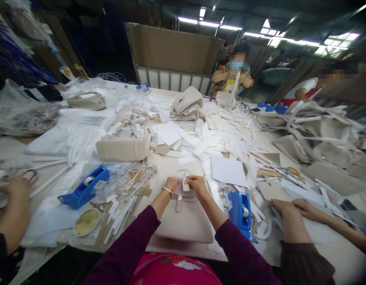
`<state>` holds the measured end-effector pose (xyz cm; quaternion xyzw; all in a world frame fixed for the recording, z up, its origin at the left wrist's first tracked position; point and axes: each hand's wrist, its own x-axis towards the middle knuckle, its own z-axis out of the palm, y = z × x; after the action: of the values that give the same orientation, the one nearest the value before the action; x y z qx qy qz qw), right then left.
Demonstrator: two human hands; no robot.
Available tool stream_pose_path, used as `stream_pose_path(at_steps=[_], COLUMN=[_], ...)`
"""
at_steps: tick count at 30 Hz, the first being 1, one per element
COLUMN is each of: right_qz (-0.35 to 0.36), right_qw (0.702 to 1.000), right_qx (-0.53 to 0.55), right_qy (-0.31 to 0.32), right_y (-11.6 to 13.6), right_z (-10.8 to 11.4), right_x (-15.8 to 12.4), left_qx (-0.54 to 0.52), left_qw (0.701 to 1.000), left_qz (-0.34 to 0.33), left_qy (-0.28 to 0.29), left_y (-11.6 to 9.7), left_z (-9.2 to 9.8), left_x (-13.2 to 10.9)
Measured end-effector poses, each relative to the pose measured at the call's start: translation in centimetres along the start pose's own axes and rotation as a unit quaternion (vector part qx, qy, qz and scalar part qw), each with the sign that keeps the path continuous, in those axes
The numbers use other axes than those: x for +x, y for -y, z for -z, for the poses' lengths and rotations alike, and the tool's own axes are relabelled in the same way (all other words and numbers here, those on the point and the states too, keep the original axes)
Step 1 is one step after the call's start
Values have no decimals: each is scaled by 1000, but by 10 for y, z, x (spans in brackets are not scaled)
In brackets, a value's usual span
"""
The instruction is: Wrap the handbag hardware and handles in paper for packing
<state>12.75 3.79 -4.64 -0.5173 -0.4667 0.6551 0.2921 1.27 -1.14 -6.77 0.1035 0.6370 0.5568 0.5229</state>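
A beige handbag (185, 223) lies on the table right in front of me, its metal clasp (179, 204) facing up. At its top edge, my right hand (197, 186) pinches a small pale tag (185, 186) with a round metal fitting. My left hand (171, 185), with a bracelet at the wrist, is closed close beside the tag; what lies between its fingertips is too small to make out. A thin loop of the tag's strap shows above the fingers.
Blue tape dispensers stand left (89, 186) and right (240, 215) of the bag. A round tin (87, 221), another beige bag (122, 150), white paper (228, 170) and packing scraps surround it. Co-workers' hands (292, 208) work at the right and left (18, 190); another person stands across.
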Motion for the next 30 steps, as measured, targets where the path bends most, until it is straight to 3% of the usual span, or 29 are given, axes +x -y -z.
stream_pose_path(at_steps=[5,11,19,23,27,30], right_qz=[27,43,56,69,129,207], right_qw=[998,983,943,947,952,932], right_qx=[-46,-170,-324,-308,-273,-296], right_qy=[-38,-50,-52,-60,-52,13], right_y=[-10,-15,-21,-24,-20,-8], right_z=[-2,-4,-5,1,18,30], right_x=[9,20,24,26,39,57], left_qx=[-30,-57,-81,-81,-70,-56], left_qw=[998,993,990,991,989,986], left_qz=[33,53,75,65,46,57], left_qy=[39,87,93,89,121,144], left_y=[-3,1,8,3,-8,-19], left_z=[-2,2,10,7,8,14], left_x=[21,29,33,34,33,36])
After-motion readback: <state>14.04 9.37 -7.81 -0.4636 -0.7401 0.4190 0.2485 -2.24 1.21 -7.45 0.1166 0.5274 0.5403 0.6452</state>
